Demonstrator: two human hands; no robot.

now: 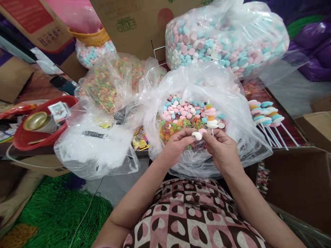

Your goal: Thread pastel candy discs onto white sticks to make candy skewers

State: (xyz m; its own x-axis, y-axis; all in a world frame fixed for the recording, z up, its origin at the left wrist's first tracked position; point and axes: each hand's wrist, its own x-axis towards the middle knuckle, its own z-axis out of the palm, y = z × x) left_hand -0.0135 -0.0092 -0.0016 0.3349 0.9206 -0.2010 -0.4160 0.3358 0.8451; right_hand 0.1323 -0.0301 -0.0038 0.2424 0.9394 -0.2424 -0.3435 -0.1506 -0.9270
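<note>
Now we find the white candy disc (197, 135), smooth, round and flat, pinched between the thumb and fingertips of our left hand (176, 146), low over the mouth of the open bag (240, 137) and just beside the foot of the candy skewer (210, 115). Our right hand (222, 148) has its fingers closed on the skewer's thin white stick, which stands nearly upright with white, orange, pink and green pieces stacked on it. The two hands nearly touch at the fingertips. The bag beneath them is thin, crinkled clear plastic, holding pastel discs at the back and small bright ring candies (173, 127) at the front; its loose walls rise on both sides of the hands and leave only a narrow opening. Just to the right lie the finished skewers (266, 113), their sticks fanned toward a cardboard box (300, 182). Behind, a bulging sack of pastel discs (227, 38) crowds the far edge. To the left sit a bag of coloured rings (108, 82), a crumpled clear bag (95, 144) and a red basin (26, 137), with green fringed matting (59, 210) on the floor below.
</note>
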